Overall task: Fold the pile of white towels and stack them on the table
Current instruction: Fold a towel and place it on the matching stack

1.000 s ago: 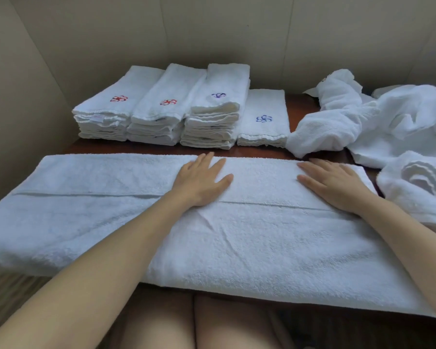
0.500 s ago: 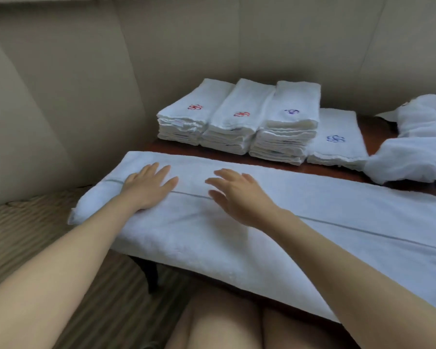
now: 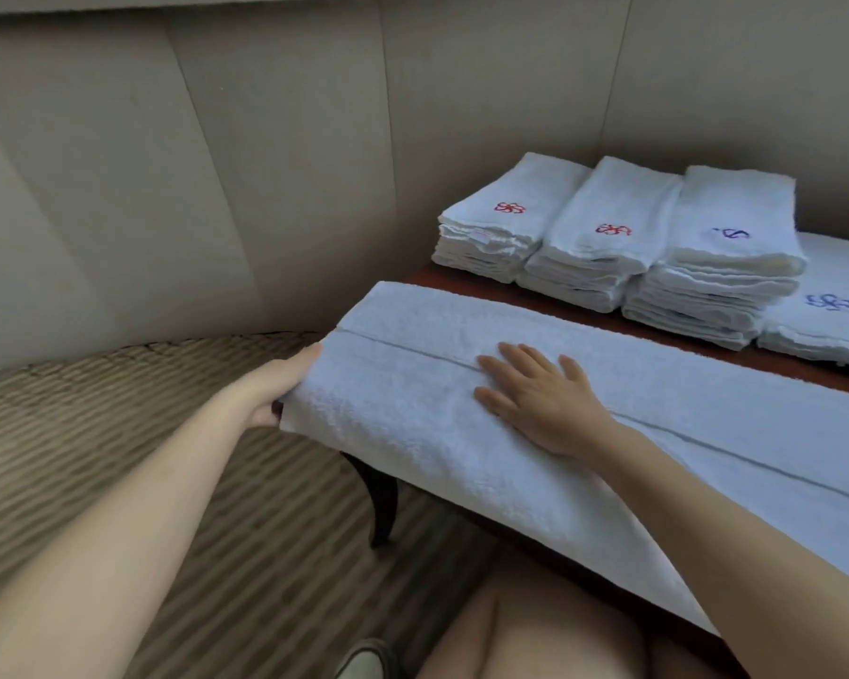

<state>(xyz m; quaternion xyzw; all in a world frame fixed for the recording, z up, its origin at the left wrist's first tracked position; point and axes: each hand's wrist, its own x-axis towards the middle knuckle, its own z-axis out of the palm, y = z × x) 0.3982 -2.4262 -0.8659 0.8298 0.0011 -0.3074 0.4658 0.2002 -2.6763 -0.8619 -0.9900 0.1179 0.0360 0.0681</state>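
1. A long white towel (image 3: pixel 584 423), folded lengthwise, lies flat along the near edge of the desk (image 3: pixel 609 325), running from the desk's left end toward the right border of the view.
2. A straight fold seam runs along the length of the towel, roughly through its middle.
3. The left hand (image 3: pixel 278 389) grips the left end of the towel, which overhangs the desk's end. The fingers appear to curl under the cloth; they are hidden, so the exact grip cannot be confirmed.
4. The right hand (image 3: pixel 540 399) rests palm down on top of the towel, fingers straight and slightly spread, lying across the seam and pointing toward the left end.
5. The two hands are near each other, with only the towel's left end section between them.
6. Behind the towel, four stacks of folded towels (image 3: pixel 623 237) stand side by side on the desk, two with red embroidery and two with blue.
7. Striped carpet (image 3: pixel 167 384) covers the floor left of the desk.
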